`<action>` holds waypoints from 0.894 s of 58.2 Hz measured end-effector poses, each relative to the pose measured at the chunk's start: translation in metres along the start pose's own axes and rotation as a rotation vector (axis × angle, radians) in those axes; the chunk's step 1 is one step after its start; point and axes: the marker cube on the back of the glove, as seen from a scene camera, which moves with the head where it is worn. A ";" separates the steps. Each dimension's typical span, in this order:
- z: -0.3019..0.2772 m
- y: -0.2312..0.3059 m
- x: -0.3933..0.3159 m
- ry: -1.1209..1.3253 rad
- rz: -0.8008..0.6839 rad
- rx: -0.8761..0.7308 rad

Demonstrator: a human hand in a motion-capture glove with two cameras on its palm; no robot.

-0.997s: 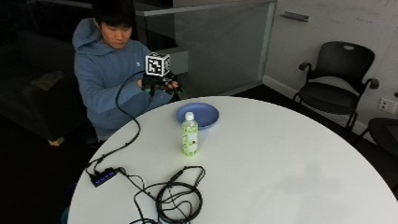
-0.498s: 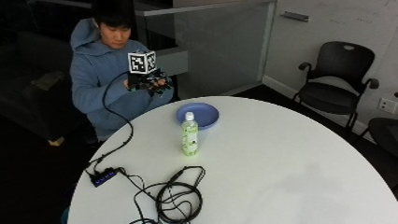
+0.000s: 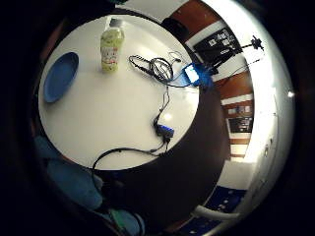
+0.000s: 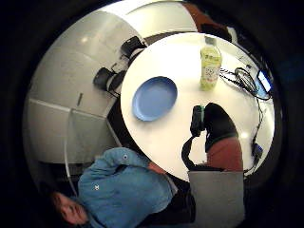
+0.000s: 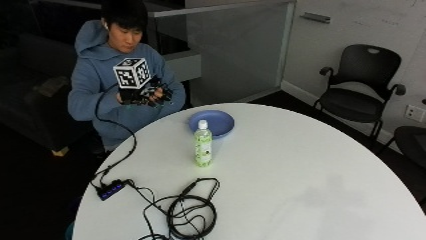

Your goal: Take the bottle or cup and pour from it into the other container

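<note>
From my remote station I record the following. The gloved right hand [image 5: 143, 95] is raised in front of the person's chest, off the edge of the round white counter [image 5: 319, 165] and well apart from everything on it; it holds nothing, and I cannot tell from these views whether its fingers are straight or curled. The bottle [image 5: 203, 145], clear plastic with a white cap and a green label, stands upright on the counter, capped, near the person's side. The blue plate [image 5: 213, 122] lies flat just behind the bottle, closer to the counter's edge and the person, with a small gap between the two. The little-finger palm view confirms the bottle [image 3: 111, 45] upright and the plate [image 3: 60, 76] beside it, apart. A coil of black cable [image 5: 190, 215] lies on the counter's near side, and a small black hub [image 5: 110, 190] with blue lights sits at the counter's edge beside it. A black office chair [image 5: 359, 90] stands beyond the counter by the wall.
</note>
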 end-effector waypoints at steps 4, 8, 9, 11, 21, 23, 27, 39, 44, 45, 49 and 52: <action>0.001 0.000 0.016 -0.052 0.003 0.007; 0.001 -0.002 0.036 -0.089 0.006 0.021; 0.001 -0.003 0.041 -0.097 0.010 0.026; 0.001 -0.005 0.050 -0.111 0.015 0.035; 0.006 -0.013 0.089 -0.182 0.030 0.050; 0.009 -0.014 0.096 -0.202 0.034 0.046; 0.015 -0.020 0.111 -0.261 0.044 0.036; 0.034 -0.042 0.141 -0.432 0.052 0.047; 0.044 -0.049 0.148 -0.476 0.055 0.044; 0.046 -0.051 0.150 -0.479 0.054 0.042; 0.053 -0.059 0.156 -0.483 0.049 0.032; 0.058 -0.066 0.160 -0.499 0.047 0.027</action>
